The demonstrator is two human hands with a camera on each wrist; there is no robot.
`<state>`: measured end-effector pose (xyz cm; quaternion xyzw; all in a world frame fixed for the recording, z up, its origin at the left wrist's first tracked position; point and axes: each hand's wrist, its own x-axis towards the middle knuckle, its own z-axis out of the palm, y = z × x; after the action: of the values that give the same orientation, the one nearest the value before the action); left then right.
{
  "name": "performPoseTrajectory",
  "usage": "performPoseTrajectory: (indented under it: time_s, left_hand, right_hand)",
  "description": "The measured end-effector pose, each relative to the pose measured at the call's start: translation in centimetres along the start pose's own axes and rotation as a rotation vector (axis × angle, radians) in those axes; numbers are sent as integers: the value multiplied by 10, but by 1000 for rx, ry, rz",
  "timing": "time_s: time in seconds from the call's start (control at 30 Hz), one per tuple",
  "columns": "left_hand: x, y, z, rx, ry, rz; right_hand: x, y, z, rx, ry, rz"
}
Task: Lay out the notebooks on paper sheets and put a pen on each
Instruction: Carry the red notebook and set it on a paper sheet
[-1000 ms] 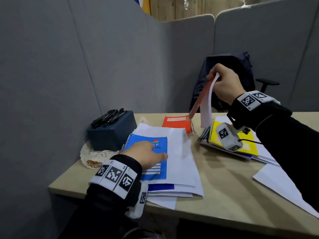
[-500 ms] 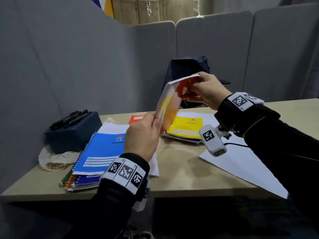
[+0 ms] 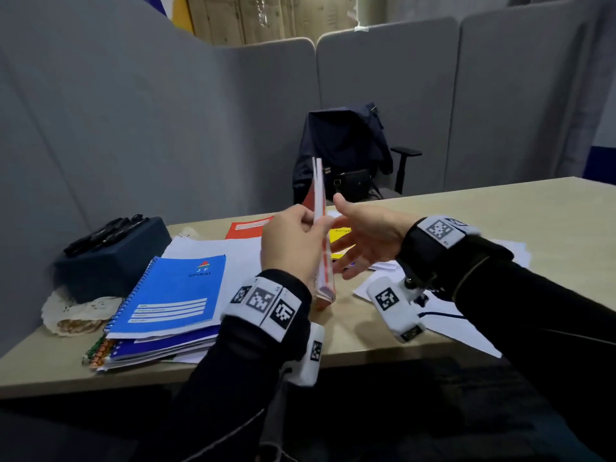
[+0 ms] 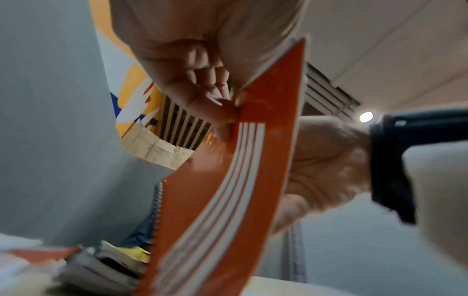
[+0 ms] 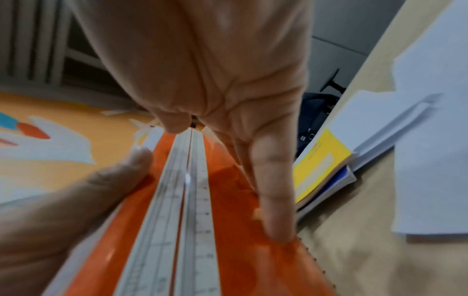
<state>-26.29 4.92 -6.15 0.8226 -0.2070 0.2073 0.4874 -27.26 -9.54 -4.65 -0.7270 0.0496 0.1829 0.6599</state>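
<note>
- Where lettering can be read, the blue notebook [image 3: 173, 291] at lower left of the head view shows "J F SPIRAL" under a small red and green logo, with white ruled lines lower on its cover; the print on the yellow notebook [image 3: 340, 232] is too small to read.
- Left hand [image 3: 293, 243] pinches an orange notebook [image 3: 322, 248] at frame centre, thumb on one cover and curled fingers on the other.
- Right hand [image 3: 365, 233] is spread, its straight fingers lying flat against the orange notebook's far cover, as the right wrist view shows.
- That notebook is held on edge above the table [image 3: 500, 215], its long axis running from near the table's front edge up and away, thin page edge toward the camera; white stripes cross its cover [image 4: 228, 200].
- Second orange notebook [image 3: 248, 226] lies flat behind the hands, the yellow one partly hidden by them.
- Blue notebook tops a stack of notebooks and paper sheets [image 3: 240, 261]; more sheets [image 3: 466, 325] lie at right under the right forearm.
- Dark box [image 3: 113, 258] at left carries black pens [image 3: 106, 231] and sits on a lace doily [image 3: 76, 311].
- Grey partitions [image 3: 133, 128] enclose the table; a chair [image 3: 343, 151] draped with a dark jacket stands behind it.
</note>
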Motion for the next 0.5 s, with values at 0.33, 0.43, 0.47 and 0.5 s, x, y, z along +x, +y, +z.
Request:
performPoseTrajectory:
  time_s: [0.33, 0.43, 0.47, 0.5]
  left_hand:
    - [21, -7, 15, -287, -224, -331]
    - [25, -20, 19, -229, -186, -340]
    - [26, -25, 20, -219, -158, -342]
    - [27, -28, 20, -218, -126, -346]
  right_hand:
    - [14, 20, -35, 307, -35, 10]
    - [16, 20, -26, 193, 135, 27]
    - [15, 20, -26, 94, 229, 24]
    - [13, 21, -28, -57, 317, 34]
